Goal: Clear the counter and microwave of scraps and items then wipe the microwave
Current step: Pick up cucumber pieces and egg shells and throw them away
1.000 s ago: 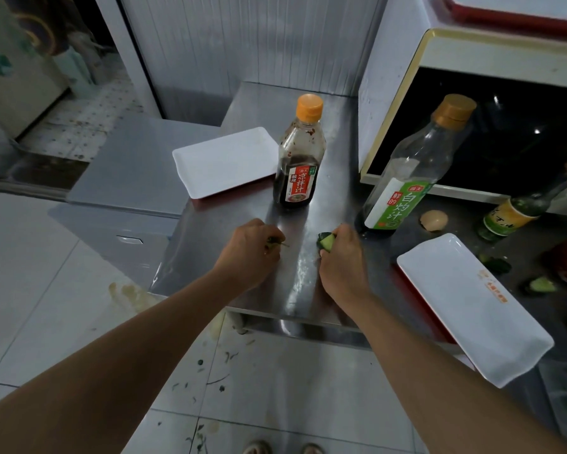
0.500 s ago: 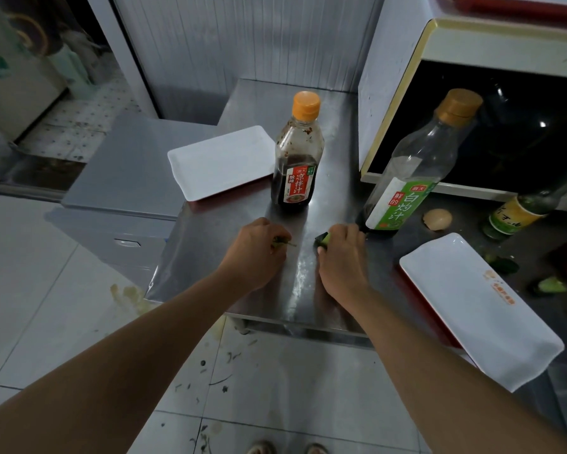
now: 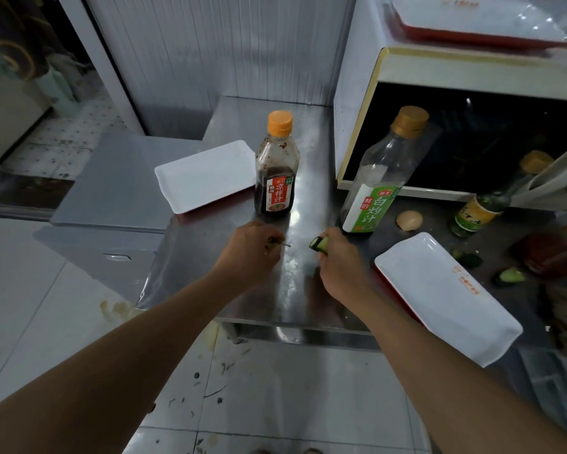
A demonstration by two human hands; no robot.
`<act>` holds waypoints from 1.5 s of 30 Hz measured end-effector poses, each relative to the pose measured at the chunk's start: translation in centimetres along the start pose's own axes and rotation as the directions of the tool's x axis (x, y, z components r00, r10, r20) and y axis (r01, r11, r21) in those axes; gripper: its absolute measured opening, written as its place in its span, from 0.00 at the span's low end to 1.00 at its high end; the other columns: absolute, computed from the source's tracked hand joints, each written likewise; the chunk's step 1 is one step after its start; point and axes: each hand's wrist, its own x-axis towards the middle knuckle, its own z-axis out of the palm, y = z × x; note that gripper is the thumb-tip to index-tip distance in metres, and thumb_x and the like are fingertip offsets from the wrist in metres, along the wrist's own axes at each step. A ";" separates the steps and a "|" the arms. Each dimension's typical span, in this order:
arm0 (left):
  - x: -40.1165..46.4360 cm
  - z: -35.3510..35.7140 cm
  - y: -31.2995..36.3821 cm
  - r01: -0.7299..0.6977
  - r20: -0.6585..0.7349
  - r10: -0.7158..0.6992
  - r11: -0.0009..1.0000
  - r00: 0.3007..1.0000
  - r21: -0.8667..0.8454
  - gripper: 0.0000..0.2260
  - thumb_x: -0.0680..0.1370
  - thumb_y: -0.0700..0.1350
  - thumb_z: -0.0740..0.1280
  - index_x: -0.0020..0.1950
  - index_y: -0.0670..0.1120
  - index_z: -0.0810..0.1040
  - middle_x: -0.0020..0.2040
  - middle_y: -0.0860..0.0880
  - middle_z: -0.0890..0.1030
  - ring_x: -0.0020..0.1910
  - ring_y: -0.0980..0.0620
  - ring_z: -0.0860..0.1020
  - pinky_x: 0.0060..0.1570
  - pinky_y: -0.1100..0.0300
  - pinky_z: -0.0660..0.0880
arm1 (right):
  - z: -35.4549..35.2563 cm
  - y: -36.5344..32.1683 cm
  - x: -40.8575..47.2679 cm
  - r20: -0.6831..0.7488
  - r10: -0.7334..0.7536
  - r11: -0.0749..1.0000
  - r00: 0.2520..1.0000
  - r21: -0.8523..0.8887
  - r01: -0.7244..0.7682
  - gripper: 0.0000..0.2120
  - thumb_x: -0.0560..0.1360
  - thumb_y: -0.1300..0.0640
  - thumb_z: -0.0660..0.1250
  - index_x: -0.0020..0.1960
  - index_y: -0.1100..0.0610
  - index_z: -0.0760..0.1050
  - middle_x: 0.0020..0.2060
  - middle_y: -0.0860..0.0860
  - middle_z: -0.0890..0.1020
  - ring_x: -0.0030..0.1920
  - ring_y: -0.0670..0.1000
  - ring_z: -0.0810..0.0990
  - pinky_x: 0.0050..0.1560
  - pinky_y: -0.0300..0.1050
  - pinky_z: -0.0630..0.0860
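Not much has changed from a moment ago: both hands sit where they were on the shiny stainless steel counter (image 3: 190, 257), and only the camera has tipped up a bit, so more of the red-bottomed white tray (image 3: 478, 14) on top of the microwave shows now.

Using the dark sauce bottle with the orange cap (image 3: 277, 165) as the landmark: the left hand (image 3: 249, 253) is just in front of it, fingers curled around a small green scrap with a thin stem (image 3: 277, 243) poking out. The right hand (image 3: 338, 263) is in front and to the right of that bottle, pinching a green cucumber chunk (image 3: 320, 245) at its fingertips.

The clear bottle with the green label and tan cap (image 3: 379, 178) stands right of the sauce bottle, in front of the white microwave with the black door (image 3: 472, 132). A white rectangular tray (image 3: 206, 175) lies left of the sauce bottle, another white tray (image 3: 446, 296) far to its right, hanging over the counter edge.

Further right it gets murky: a pale round shell-like scrap (image 3: 409, 220), more green cucumber bits (image 3: 510, 276), a small green bottle with a yellow label (image 3: 475, 214) and something dark red that I can't make out. How much scrap is inside the left fist is hidden.
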 end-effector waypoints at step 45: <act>2.5 13.3 27.0 -0.167 -0.013 0.166 0.986 0.986 -0.025 0.09 0.77 0.39 0.64 0.55 0.43 0.80 0.52 0.45 0.80 0.47 0.49 0.79 0.44 0.63 0.73 | -22.5 25.1 -6.2 -0.137 0.155 0.987 0.978 0.066 -0.148 0.12 0.76 0.62 0.65 0.59 0.57 0.72 0.56 0.53 0.76 0.57 0.53 0.75 0.50 0.38 0.64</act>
